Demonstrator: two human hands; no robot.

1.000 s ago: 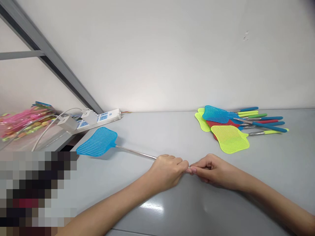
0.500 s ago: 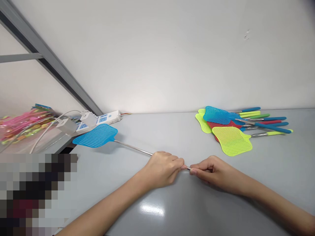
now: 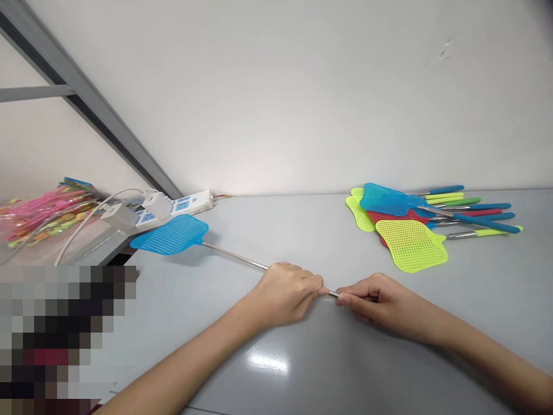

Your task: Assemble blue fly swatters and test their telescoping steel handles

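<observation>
A blue fly swatter (image 3: 175, 235) with a perforated head and a thin metal rod points to the left, its head raised a little over the table. My left hand (image 3: 290, 293) is wrapped around the rod. The rod's near end comes out of that fist, and my right hand (image 3: 369, 300) pinches it between thumb and fingers. A short length of bare metal shows between the two hands. Whatever part of the swatter lies inside my right hand is hidden.
Several fly swatters, among them a yellow-green one (image 3: 412, 245), lie piled at the back right by the wall. A white power strip (image 3: 193, 202) with plugged-in adapters and cables sits at the back left. Beyond it are bagged pink items (image 3: 47, 213). A pixelated patch covers the lower left.
My hands have drawn slightly apart, so more of the metal rod shows between them. The blue swatter's head has risen a little. Both hands keep their hold.
</observation>
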